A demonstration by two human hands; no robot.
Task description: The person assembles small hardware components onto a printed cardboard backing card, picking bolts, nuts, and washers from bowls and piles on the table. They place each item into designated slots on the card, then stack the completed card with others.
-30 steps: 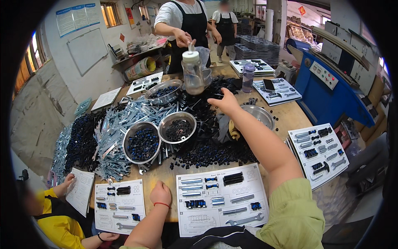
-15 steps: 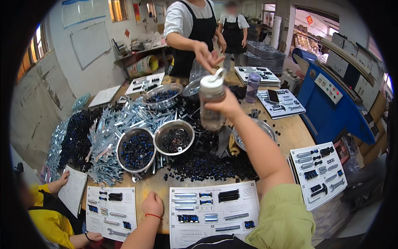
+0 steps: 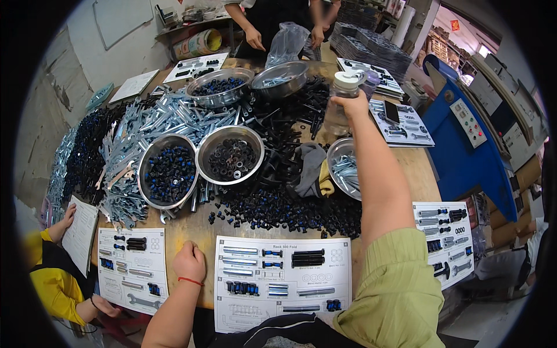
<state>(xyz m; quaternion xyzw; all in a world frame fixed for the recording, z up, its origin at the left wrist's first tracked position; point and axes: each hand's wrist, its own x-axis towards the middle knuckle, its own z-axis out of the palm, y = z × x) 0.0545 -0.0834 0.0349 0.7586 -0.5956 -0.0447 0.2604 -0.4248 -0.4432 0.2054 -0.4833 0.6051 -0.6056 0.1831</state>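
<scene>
My right hand (image 3: pixel 354 105), arm stretched forward over the table, is wrapped round a clear water bottle (image 3: pixel 336 123) with a white lid. The bottle is upright beyond the metal bowl (image 3: pixel 333 155) of silver pieces; whether its base touches the table I cannot tell. A purple bottle (image 3: pixel 369 84) is partly hidden behind it. My left hand (image 3: pixel 190 261), a red string at its wrist, rests as a fist on the table edge. It lies between a parts sheet (image 3: pixel 132 268) with hardware on it and a larger parts sheet (image 3: pixel 284 281) with bolts and tubes in front of me.
Steel bowls hold black-blue nuts (image 3: pixel 169 174), washers (image 3: pixel 231 159) and bolts (image 3: pixel 220 87). Wrenches (image 3: pixel 125 174) and loose black fasteners (image 3: pixel 278 211) lie heaped. A grey cloth (image 3: pixel 310 165) sits mid-table. A yellow-sleeved person (image 3: pixel 55 284) is at left; another person (image 3: pixel 272 29) stands opposite. Blue machine (image 3: pixel 464 127) at right.
My right hand has carried the bottle rightward, toward the purple bottle, and lower. The person opposite has drawn back the hand that reached toward it. My view has tilted down; my left fist stays put.
</scene>
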